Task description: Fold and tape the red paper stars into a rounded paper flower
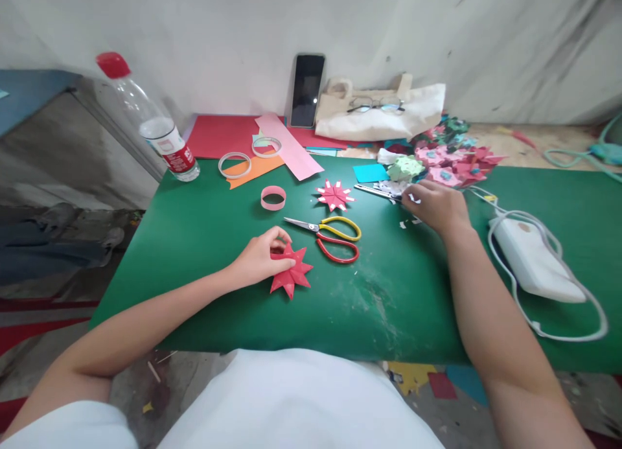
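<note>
My left hand pinches a red folded-paper star at its upper left, thumb on top. The star is low over the green tabletop. My right hand is at the back right, its fingers curled round the near end of a slim silver tool that looks like tweezers. White paper scraps lie under and around those fingertips, partly hidden. Between the hands lie scissors with one yellow and one red handle. A second red paper star with white tabs on its points sits behind them.
Tape rolls and coloured paper lie at the back left, beside a tilted-looking bottle. A phone leans on the wall near a cloth bag with glasses. Paper flowers and a corded white device are right.
</note>
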Demonstrator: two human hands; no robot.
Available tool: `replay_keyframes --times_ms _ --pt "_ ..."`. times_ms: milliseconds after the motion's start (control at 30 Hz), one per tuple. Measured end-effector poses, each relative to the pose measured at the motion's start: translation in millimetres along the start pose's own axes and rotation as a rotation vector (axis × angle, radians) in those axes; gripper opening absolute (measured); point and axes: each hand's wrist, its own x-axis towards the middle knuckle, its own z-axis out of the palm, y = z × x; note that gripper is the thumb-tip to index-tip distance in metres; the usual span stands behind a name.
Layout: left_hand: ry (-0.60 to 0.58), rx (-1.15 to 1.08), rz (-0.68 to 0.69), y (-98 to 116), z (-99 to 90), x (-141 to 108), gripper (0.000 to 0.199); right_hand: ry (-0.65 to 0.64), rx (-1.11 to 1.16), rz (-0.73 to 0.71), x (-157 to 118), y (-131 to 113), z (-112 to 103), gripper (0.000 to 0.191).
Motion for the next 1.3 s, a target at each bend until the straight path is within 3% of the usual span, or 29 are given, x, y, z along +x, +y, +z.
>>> replay_keyframes --times_ms 200,333,467,600,700,833,967,1100,1300 --pt "-0.081 0.171 -0.003 5 -22.7 4 0.034 -0.019 0.006 -0.018 0 -4 -10 0.021" --pt "-0.119 0.195 0.028 0 -30.0 5 0.038 0.08 0.034 -0.02 0 -28 -20 0.032" --pt "-0.164 0.311 0.109 4 -33.2 2 0.036 0.174 0.158 -0.177 -1 -89 -28 0.029" --pt "-0.189 0.449 0.226 14 -34.9 -5 0.031 0.226 0.39 -0.657 10 -162 -37 0.025" --pt "-0.168 0.506 0.269 18 -37.0 -8 0.025 0.221 0.434 -0.738 26 -205 -40 0.029" --pt "-0.131 0.487 0.241 14 -41.3 -9 0.025 0.142 0.432 -0.745 43 -241 -31 0.028" --pt "-0.102 0.437 0.192 9 -46.5 -11 0.023 0.1 0.413 -0.715 46 -254 -25 0.026" --pt "-0.092 0.433 0.149 7 -50.3 -16 0.021 0.09 0.452 -0.628 38 -248 -34 0.025" --pt "-0.219 0.273 0.059 2 -45.8 -19 0.018 0.072 0.809 -0.599 -1 -222 -64 0.011"
